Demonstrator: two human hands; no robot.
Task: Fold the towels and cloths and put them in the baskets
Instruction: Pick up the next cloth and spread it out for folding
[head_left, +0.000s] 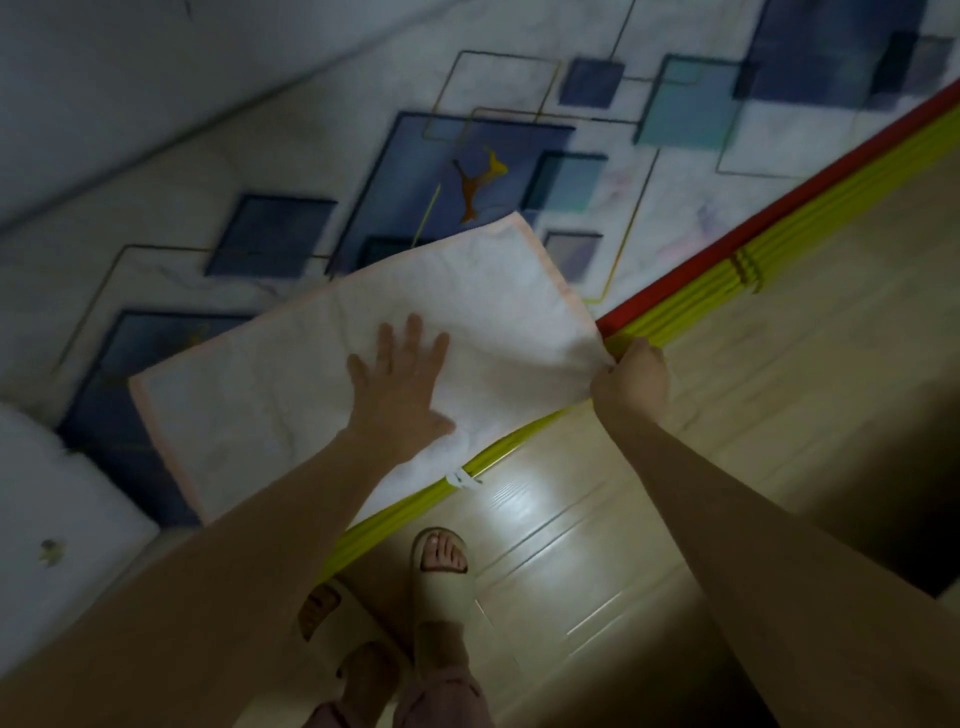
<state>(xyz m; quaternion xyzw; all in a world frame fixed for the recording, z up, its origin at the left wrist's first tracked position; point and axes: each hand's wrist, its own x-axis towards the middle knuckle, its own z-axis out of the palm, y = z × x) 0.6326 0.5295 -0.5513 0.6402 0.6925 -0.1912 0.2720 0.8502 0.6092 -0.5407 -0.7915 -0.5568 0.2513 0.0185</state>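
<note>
In the head view the white towel (363, 358) lay spread on the patterned bed (649, 218) at its yellow edge, the left hand (400, 387) pressing it flat with fingers splayed while the right hand (631, 382) pinched its near corner, apparently mid-fold, which next called for carrying that corner across

A white towel (363, 364) covers the near part of a patterned bed (623, 218), with the left hand (400, 384) flat on it and the right hand (631, 379) pinching its corner. Bare bedspread lies beyond. A white pillow (52, 493) blocks the left side.
</note>
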